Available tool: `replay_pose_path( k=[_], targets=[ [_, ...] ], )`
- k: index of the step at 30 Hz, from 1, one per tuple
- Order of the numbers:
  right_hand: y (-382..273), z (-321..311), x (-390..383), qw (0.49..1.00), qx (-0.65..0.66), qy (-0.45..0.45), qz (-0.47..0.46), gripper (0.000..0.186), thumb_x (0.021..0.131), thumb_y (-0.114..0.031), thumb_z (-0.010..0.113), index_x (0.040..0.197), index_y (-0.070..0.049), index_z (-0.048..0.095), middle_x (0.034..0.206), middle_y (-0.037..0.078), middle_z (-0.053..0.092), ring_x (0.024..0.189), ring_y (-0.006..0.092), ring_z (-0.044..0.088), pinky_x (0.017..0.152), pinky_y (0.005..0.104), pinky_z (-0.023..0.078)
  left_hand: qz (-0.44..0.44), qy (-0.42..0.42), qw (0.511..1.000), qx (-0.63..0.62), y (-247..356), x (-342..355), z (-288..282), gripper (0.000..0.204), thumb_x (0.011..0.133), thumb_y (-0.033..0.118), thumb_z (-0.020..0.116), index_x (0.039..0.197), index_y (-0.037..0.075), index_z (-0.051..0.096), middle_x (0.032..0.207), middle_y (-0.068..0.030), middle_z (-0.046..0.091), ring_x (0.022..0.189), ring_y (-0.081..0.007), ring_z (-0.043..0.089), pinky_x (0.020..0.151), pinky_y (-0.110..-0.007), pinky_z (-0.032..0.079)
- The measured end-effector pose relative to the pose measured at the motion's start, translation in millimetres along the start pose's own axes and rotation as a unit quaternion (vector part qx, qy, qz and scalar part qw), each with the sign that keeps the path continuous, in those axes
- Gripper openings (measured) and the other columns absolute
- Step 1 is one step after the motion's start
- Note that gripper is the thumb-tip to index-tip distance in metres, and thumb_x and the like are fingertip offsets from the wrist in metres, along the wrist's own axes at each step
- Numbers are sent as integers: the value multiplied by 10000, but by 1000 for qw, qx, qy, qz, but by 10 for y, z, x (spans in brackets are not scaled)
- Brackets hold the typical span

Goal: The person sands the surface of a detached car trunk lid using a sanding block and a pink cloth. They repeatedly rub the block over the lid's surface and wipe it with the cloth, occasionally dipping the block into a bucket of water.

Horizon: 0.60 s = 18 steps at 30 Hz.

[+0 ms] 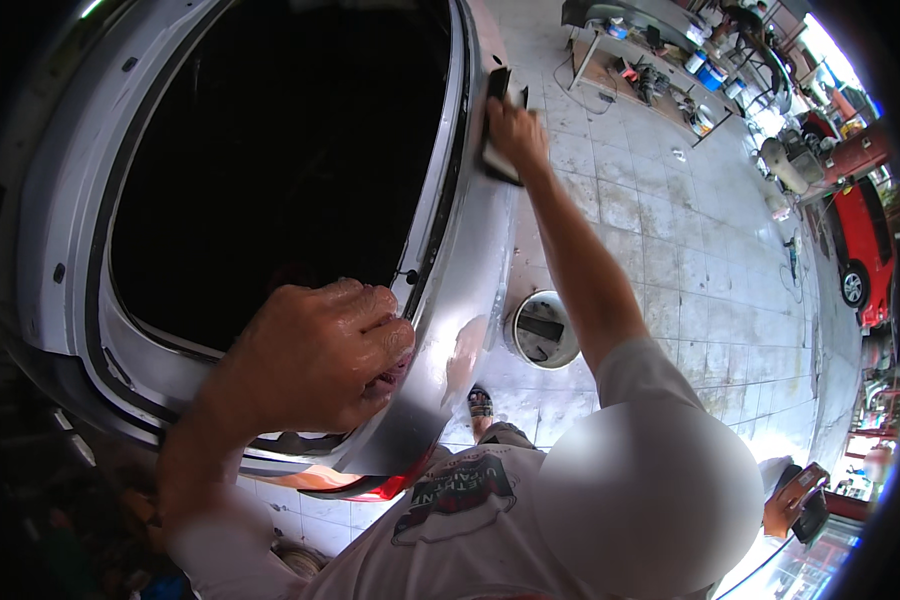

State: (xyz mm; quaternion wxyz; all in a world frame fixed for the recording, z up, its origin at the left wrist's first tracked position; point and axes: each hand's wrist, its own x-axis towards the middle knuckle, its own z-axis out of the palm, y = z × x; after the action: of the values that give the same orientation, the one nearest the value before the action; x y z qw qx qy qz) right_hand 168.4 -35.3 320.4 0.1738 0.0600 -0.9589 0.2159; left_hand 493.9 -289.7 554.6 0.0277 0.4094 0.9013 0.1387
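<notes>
Grips a flat, black-edged hand block (498,160) in the right hand (517,132), at the outer right edge of the silver car (475,235), toward the upper end of that edge. Has the right-hand fingers clamped over the block, slightly blurred.

Holds the left hand (335,350) curled, fingers folded inward and skin wet-looking, in front of the silver car's lower right corner. Cannot tell of anything inside that fist, nor of any contact with the bodywork.

Within the silver car's body, broad dark expanse (280,170) with rounded corners. Along its lower edge, red tail lamp (395,488).

Just right of the silver car, round white bucket (512,328) with a dark strip (542,327) inside. Between bucket and car's lower right corner, sandaled foot (481,400). Below the car, white T-shirt (410,565) with a dark print.

Farther right of the silver car, pale tiled floor (670,260). Well apart from it, to the upper right, cluttered worktable (602,78) with a blue tub (710,77); at far right, red car (863,250).
</notes>
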Motion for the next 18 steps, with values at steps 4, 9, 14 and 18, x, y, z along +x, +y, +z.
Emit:
replay_pose_path(
  k=[4,9,14,18],
  targets=[
    [-604,-413,-1409,992,101,-12,-76,435,1096,-410,534,1461,-197,635,1142,348,633,995,552,680,868,576,592,-39,1,999,-7,21,-143,-53,287,745,216,866,949,84,713,941,-62,692,850,-223,727,654,-356,612],
    [-348,-330,-323,994,5,-110,-25,425,1124,-448,448,1461,-257,622,1294,293,653,1116,485,701,901,545,599,-19,-17,1000,-2,48,-65,-58,280,762,226,864,949,77,717,935,-66,696,867,-223,728,663,-347,609],
    [-123,-103,331,994,44,-96,15,562,1074,-548,451,1456,-185,646,1240,359,684,1178,528,661,992,593,549,-13,-3,1000,-2,-20,-51,-24,265,777,225,854,948,72,721,934,-72,699,878,-230,730,661,-348,608],
    [-513,-349,-1062,994,53,-55,-76,478,1105,-503,466,1475,-248,628,1301,333,615,1092,542,674,925,577,577,-44,5,999,-20,16,-171,-52,257,785,218,846,961,67,734,928,-76,699,878,-236,730,653,-352,610]
  ],
)
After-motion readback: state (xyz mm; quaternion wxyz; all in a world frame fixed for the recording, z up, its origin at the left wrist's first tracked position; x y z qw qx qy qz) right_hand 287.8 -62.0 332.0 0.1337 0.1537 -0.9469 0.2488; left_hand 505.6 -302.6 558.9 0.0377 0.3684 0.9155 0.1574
